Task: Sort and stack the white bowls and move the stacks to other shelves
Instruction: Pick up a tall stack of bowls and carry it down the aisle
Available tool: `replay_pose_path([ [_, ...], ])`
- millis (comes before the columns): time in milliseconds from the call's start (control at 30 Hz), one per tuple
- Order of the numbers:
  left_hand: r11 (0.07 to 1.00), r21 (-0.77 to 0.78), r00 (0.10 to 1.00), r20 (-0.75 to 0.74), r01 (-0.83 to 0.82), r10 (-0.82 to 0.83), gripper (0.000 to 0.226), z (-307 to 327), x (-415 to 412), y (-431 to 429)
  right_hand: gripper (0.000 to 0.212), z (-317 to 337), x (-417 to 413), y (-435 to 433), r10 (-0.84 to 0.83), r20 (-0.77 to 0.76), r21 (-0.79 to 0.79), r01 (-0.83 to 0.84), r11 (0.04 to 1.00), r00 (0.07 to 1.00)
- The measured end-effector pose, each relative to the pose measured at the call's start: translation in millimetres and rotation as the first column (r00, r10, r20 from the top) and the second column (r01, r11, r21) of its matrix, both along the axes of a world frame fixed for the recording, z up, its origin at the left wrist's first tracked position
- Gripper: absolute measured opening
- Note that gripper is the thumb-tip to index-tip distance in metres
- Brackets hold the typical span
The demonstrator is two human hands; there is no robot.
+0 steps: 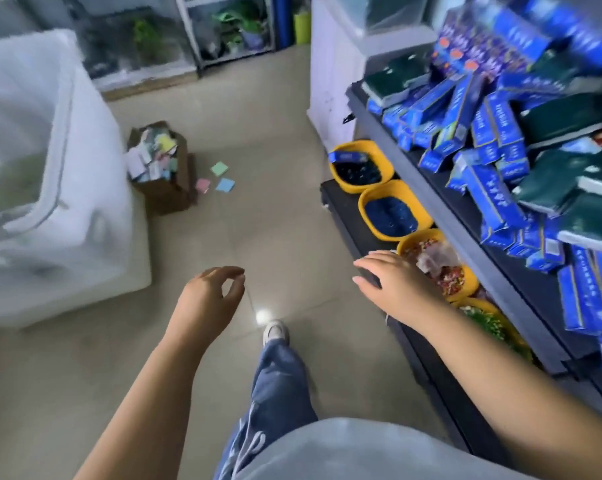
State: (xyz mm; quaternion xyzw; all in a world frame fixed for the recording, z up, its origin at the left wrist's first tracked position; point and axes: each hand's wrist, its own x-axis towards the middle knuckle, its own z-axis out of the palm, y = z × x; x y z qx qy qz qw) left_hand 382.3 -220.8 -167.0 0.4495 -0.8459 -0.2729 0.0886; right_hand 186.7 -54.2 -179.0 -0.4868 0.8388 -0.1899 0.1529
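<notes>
No white bowls show in the head view. My left hand (211,299) hangs over the tiled floor with its fingers loosely curled and nothing in it. My right hand (393,282) reaches out flat, palm down, over the front edge of the low dark shelf (344,216), just beside a yellow tub of red and mixed bits (441,268). It holds nothing and its fingers are spread.
Yellow tubs of blue beads (362,168) (393,211) line the low shelf. Above, a dark shelf (414,161) carries piles of blue boxes (466,112) and dark green packs. A white appliance (50,202) stands left. A brown box of coloured papers (161,168) sits on the floor.
</notes>
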Motion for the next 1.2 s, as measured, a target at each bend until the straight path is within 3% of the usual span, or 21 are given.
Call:
replay_pose_path([
  [100,0.989,-0.046,0.988,-0.063,0.142,-0.144,0.023,27.5,-65.0,-59.7,0.036,38.9,-41.3,-38.0,-0.144,-0.06,-0.034,0.143,0.989,0.988],
  [267,0.907,-0.2,0.885,-0.22,0.371,-0.41,0.022,100.3,-187.0,-139.4,0.032,127.4,-110.5,-85.7,-0.448,-0.147,-0.251,0.405,0.879,0.882],
  [433,0.771,-0.314,0.674,-0.375,0.554,-0.637,0.021,172.7,-290.7,-156.0,0.022,196.9,-173.3,-95.9,-0.622,-0.269,-0.391,0.507,0.768,0.735],
  [633,0.599,-0.388,0.404,-0.477,0.701,-0.781,0.023,217.8,-391.8,-132.1,0.022,246.4,-237.6,-77.2,-0.757,-0.31,-0.529,0.557,0.64,0.575],
  [700,0.566,-0.406,0.356,-0.485,0.717,-0.799,0.032,224.4,-417.0,-119.9,0.023,253.0,-254.5,-69.9,-0.783,-0.284,-0.533,0.587,0.609,0.554],
  [867,0.432,-0.456,0.217,-0.451,0.778,-0.866,0.018,231.1,-503.5,-83.6,0.024,256.9,-322.6,-33.0,-0.873,-0.19,-0.548,0.689,0.474,0.449],
  [933,0.396,-0.461,0.184,-0.439,0.794,-0.879,0.018,232.6,-538.9,-68.2,0.026,255.4,-356.6,-16.0,-0.916,-0.096,-0.575,0.73,0.37,0.389],
  [1033,0.361,-0.426,0.183,-0.403,0.83,-0.897,0.021,228.9,-586.9,-47.3,0.046,244.3,-410.5,8.8,-0.95,0.1,-0.565,0.803,0.19,0.295],
  [1200,0.255,-0.416,0.15,-0.269,0.873,-0.951,0.024,210.3,-647.4,-25.5,0.087,226.0,-474.7,28.8,-0.898,0.339,-0.439,0.891,0.111,0.279],
])
